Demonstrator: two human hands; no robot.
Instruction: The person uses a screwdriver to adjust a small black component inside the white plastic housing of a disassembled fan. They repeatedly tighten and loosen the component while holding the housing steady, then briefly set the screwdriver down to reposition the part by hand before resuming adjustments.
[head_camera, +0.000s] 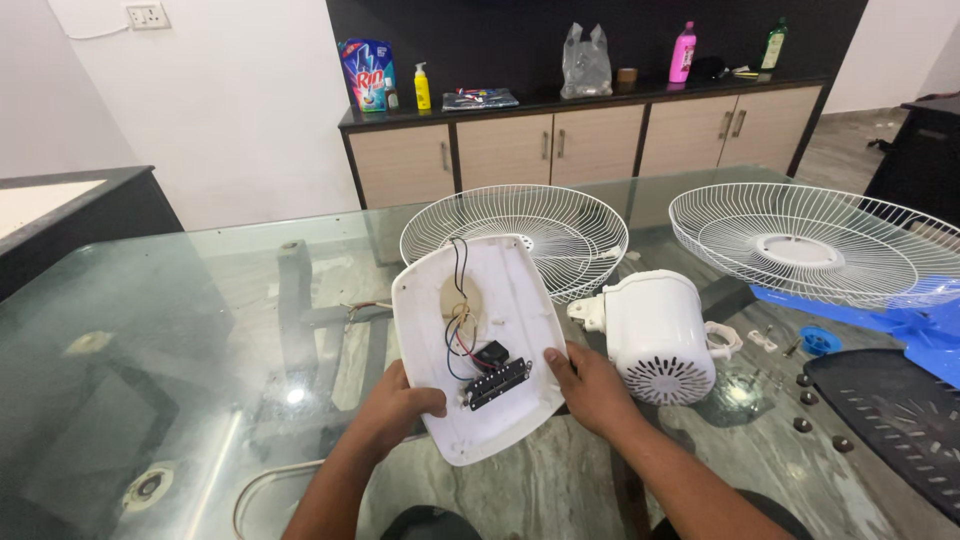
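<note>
I hold a white plastic fan base cover (505, 290) tilted up over a glass table (180, 330), its inside facing me. Black and red wires (458, 325) and a black switch strip (497, 383) sit inside it. My left hand (395, 408) grips its lower left edge. My right hand (588, 385) grips its lower right edge. A white fan motor housing (655, 335) lies just right of my right hand.
Two white wire fan guards (560, 225) (800, 245) lie behind and to the right. A blue fan blade (925, 325), a blue round cap (819, 340), several screws (803, 400) and a black grille (900, 415) are at right. A cabinet (590, 140) with bottles stands behind.
</note>
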